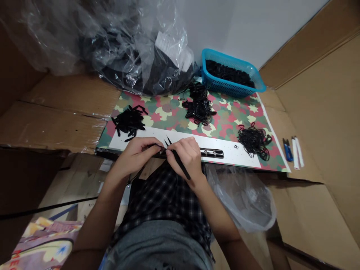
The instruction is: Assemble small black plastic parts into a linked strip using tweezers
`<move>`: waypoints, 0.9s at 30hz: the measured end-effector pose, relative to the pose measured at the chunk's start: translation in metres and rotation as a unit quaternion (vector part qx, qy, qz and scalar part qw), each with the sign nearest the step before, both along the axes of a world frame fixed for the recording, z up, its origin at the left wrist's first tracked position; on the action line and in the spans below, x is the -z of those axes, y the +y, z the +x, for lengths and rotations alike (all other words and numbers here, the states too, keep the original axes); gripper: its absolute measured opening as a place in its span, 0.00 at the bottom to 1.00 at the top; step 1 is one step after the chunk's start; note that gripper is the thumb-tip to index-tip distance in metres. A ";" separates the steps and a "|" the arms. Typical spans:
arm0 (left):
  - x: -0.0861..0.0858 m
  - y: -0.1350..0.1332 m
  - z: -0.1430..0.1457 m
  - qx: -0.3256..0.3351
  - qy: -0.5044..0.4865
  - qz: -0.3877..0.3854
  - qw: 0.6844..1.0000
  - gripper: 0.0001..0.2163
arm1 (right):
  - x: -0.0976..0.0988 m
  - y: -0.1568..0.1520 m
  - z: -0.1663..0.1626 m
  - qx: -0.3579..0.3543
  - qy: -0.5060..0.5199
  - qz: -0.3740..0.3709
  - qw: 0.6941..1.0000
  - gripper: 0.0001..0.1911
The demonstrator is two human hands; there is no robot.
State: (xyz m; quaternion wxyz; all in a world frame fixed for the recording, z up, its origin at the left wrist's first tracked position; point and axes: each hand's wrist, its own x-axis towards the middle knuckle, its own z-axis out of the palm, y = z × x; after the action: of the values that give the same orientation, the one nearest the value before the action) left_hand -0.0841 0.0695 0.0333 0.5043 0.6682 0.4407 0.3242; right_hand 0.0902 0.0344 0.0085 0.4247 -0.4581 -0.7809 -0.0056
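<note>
My left hand (140,151) is closed in a pinch on a small black piece (158,146) at the near edge of the patterned board (225,112). My right hand (185,153) is closed around black tweezers (177,157), whose tips point up toward the left hand's fingertips. Both hands meet over a white strip (244,152) along the board's front. A slotted black part (211,152) lies on that strip just right of my right hand.
On the board lie a pile of short black pieces (129,120), a tangle of black loops (199,105) and another (254,140). A blue basket (231,77) of black parts stands behind. A clear plastic bag (135,48), blue snips (287,150), cardboard around.
</note>
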 end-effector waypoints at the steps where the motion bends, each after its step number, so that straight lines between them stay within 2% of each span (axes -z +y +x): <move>1: 0.000 0.000 -0.001 0.004 0.000 0.000 1.000 0.09 | 0.000 0.002 0.000 -0.001 0.004 -0.004 1.000 0.09; 5: -0.001 0.000 -0.002 0.013 -0.006 -0.008 1.000 0.09 | -0.001 0.006 0.003 -0.008 0.006 -0.009 1.000 0.08; 8: -0.003 0.000 -0.002 0.010 -0.009 -0.013 1.000 0.09 | -0.001 0.005 0.005 -0.018 0.001 0.026 1.000 0.06; 13: -0.003 0.000 -0.002 0.028 -0.009 -0.025 0.999 0.09 | -0.003 0.002 0.007 -0.035 -0.069 0.042 0.996 0.06; 20: -0.003 0.000 -0.002 0.046 0.014 -0.002 0.999 0.09 | -0.006 0.007 0.010 -0.042 -0.144 0.060 0.987 0.08; 27: 0.002 -0.001 -0.004 0.026 0.047 0.030 0.998 0.11 | 0.003 0.009 0.015 -0.052 -0.014 0.069 0.996 0.08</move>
State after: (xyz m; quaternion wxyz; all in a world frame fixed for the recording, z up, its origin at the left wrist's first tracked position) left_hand -0.0877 0.0685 0.0313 0.4706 0.7091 0.4363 0.2920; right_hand 0.1047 0.0433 0.0050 0.4436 -0.3864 -0.8075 -0.0436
